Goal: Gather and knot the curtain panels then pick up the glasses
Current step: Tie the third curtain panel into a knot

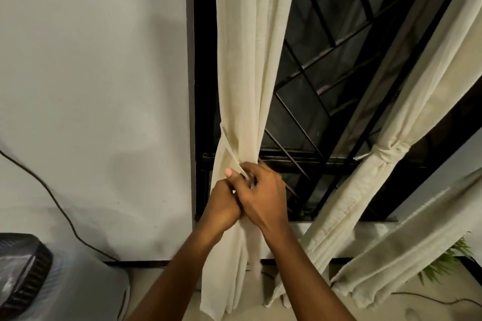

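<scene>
Both hands close together on the left curtain panel (247, 73) at its gathered waist. The left hand (223, 210) pinches a narrow fabric strip (229, 150) against the bundle, thumb raised, and the right hand (264, 197) overlaps it with fingers curled round the cloth. The panel's long axis runs vertically, rising above the hands and falling below them toward the floor. The strip slants up and to the left from the grip, so a tightening pull would likely follow that line, with the left hand nearer to it. Well apart to the right, the right curtain panel (370, 182) hangs already tied in a knot (386, 154) before the dark window grille (326, 73). The right hand's fingertips are hidden behind the fabric, whether a knot has formed under the palms cannot be told, and the glasses are nowhere in view.
</scene>
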Motion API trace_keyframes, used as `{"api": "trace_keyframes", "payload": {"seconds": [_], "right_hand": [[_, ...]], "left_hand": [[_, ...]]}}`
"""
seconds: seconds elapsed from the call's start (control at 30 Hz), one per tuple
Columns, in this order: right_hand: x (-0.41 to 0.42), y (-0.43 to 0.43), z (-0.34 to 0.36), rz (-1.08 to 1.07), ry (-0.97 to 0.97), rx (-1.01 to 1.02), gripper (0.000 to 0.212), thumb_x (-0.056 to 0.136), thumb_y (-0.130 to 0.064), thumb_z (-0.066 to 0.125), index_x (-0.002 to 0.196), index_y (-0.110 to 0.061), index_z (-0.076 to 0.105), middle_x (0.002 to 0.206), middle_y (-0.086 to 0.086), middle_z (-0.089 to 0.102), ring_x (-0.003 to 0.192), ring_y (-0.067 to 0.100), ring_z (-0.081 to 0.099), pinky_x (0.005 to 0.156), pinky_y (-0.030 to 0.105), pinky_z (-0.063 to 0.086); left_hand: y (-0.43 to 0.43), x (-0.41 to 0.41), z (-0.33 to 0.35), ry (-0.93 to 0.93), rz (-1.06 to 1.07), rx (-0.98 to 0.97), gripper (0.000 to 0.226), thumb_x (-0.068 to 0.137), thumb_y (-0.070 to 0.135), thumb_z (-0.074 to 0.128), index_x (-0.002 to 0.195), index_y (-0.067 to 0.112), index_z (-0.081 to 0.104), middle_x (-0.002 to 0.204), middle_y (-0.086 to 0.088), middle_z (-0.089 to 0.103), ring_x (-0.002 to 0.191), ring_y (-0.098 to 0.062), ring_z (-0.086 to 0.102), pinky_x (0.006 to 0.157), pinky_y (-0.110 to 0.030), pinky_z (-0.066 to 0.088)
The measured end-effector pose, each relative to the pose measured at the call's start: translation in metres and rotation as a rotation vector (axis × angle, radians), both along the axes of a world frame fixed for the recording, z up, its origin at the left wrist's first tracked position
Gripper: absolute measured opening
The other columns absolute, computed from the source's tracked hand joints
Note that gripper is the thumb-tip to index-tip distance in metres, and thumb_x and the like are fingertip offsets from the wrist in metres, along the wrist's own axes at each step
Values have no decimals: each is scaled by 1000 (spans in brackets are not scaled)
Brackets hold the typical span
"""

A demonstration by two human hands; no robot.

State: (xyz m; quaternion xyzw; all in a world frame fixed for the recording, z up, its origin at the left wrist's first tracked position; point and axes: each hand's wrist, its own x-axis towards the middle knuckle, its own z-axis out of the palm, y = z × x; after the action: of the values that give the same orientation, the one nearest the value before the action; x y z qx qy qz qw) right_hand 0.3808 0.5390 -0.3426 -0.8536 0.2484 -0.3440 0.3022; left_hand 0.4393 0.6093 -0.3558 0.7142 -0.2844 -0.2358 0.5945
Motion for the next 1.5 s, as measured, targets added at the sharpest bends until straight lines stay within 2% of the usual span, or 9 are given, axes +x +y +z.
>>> {"api": "trace_keyframes", "payload": {"seconds": [0.1,0.2,0.33,0.4,0.53,0.67,1.0,1.27,1.5], "right_hand": [[2,-6,5,-66,57,5,22,86,-35,60,92,-19,74,89,-5,71,80,9,66,72,30,56],[-2,-17,7,-27,93,53,18,89,-14,58,97,-17,74,90,-5,73,81,8,65,71,17,51],[-1,-15,9,137,144,125,12,94,-19,57,101,-19,67,97,-9,70,87,4,62,68,9,41],[-1,-9,10,224,173,124,12,96,-21,56,103,-20,66,99,-10,68,91,4,62,74,16,45],[-6,-6,17,370,263,128,12,97,-22,54,103,-20,64,101,-10,66,94,2,60,80,21,47],[-17,-20,32,394,345,27,7,95,-22,57,96,-24,64,104,-7,64,101,10,59,86,37,50],[-55,-62,96,353,478,70,18,80,-8,75,93,-22,75,84,-6,74,79,3,68,76,17,50],[-17,-95,66,29,576,-352,19,83,-19,69,101,-23,74,97,1,72,98,22,64,84,37,48],[32,-61,40,81,188,-309,9,82,-6,62,90,-3,62,87,5,62,72,21,58,58,32,45]], "left_hand": [[1,1,-4,-143,-79,47,19,94,9,54,110,17,62,94,4,64,84,-15,66,64,-20,56],[7,8,-29,-373,34,-10,43,85,13,67,122,32,56,129,9,46,120,-10,48,98,-22,45],[4,13,-49,-390,296,45,111,64,47,82,148,30,11,159,5,0,146,-18,8,111,-38,21],[-4,16,-51,-416,298,82,119,68,60,73,150,25,-7,160,-1,-4,147,-21,1,116,-47,12],[-13,21,-32,-297,306,-34,97,78,75,40,152,25,1,142,20,27,137,-19,35,114,-56,23],[-4,26,-31,-262,269,-91,72,84,41,65,145,21,32,126,9,56,110,-20,61,91,-33,50],[7,45,-20,-193,86,-22,41,97,23,50,137,17,46,127,-1,56,110,-12,52,91,-23,37],[9,31,-25,-16,-112,-40,25,96,16,54,116,31,51,101,19,59,98,-2,57,76,-10,41],[0,20,-26,-51,-125,-7,16,98,19,50,112,27,49,90,20,53,80,7,50,66,-5,38]]}}
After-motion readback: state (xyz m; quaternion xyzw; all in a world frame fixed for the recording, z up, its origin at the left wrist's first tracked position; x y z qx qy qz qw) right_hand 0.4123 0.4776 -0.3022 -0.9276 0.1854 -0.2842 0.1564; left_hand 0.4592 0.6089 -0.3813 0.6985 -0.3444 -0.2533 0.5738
